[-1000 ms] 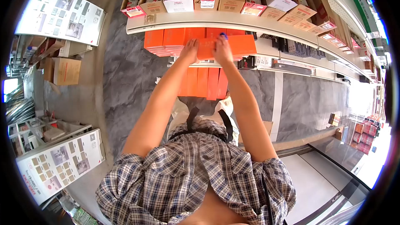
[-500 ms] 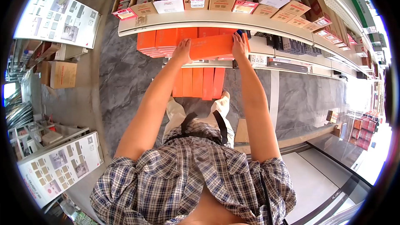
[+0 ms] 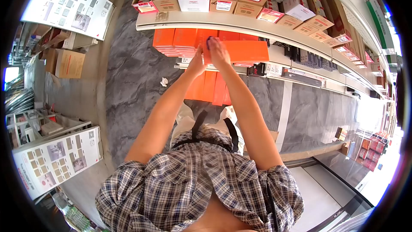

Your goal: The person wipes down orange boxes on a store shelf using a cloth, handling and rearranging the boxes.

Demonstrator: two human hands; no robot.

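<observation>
A long orange box [image 3: 249,51] lies crosswise in front of the lower shelf. My left hand [image 3: 197,63] grips its left end. My right hand [image 3: 218,54] is over the same end, fingers together around a small dark blue thing [image 3: 210,43], which is mostly hidden and may be a cloth. Both hands are close together there. Behind the held box, a row of orange boxes [image 3: 184,37] stands on the lower shelf. Below my hands, more orange boxes [image 3: 209,87] stand side by side near my feet.
Above is a shelf edge [image 3: 171,20] with open cardboard boxes [image 3: 195,4] of small packed goods. Dark boxes [image 3: 311,59] sit further right on the lower shelf. A crumpled white scrap [image 3: 164,82] lies on the grey floor. Display boards [image 3: 64,10] and a carton [image 3: 70,64] are at left.
My right hand has moved left with the dark blue thing, from the box's right end to its left end. The box now extends further right, and the view has shifted slightly.
</observation>
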